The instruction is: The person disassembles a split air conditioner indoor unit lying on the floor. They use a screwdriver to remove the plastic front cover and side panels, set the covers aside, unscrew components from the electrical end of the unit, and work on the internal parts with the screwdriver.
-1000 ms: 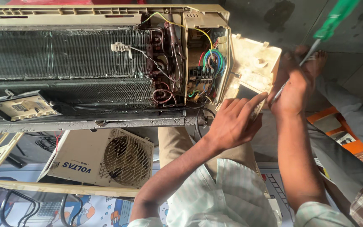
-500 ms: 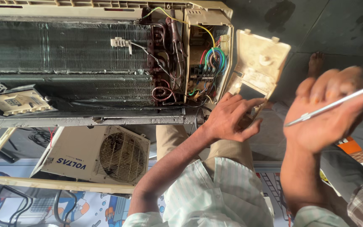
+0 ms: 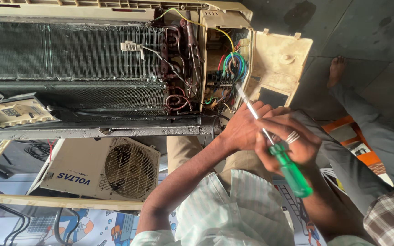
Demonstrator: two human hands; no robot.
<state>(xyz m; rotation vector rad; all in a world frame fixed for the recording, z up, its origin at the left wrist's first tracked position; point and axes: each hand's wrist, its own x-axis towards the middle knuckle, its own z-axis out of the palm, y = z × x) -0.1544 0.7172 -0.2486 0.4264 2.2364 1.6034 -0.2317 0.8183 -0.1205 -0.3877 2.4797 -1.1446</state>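
An opened indoor air-conditioner unit (image 3: 92, 59) fills the upper left, its coil fins bare. Coloured wires and a terminal block (image 3: 226, 75) sit at its right end, next to a hinged cream cover (image 3: 279, 59). My right hand (image 3: 292, 146), with a ring on one finger, grips the green handle of a screwdriver (image 3: 290, 171). The metal shaft runs up and left, and its tip is at the terminal block. My left hand (image 3: 245, 130) lies curled just below the wiring bay, against the shaft; whether it grips anything is unclear.
A cream display panel (image 3: 17, 111) hangs off the unit's left side. Below lies a carton printed with a fan unit (image 3: 101, 168). Another person's grey trouser leg and bare foot (image 3: 336, 68) are at the right, beside an orange object (image 3: 359, 141) and a checked sleeve (image 3: 388, 214).
My right hand has swung the screwdriver in from the far right and turned it, so its tip now sits at the wiring. My left hand stayed by the unit's lower right edge.
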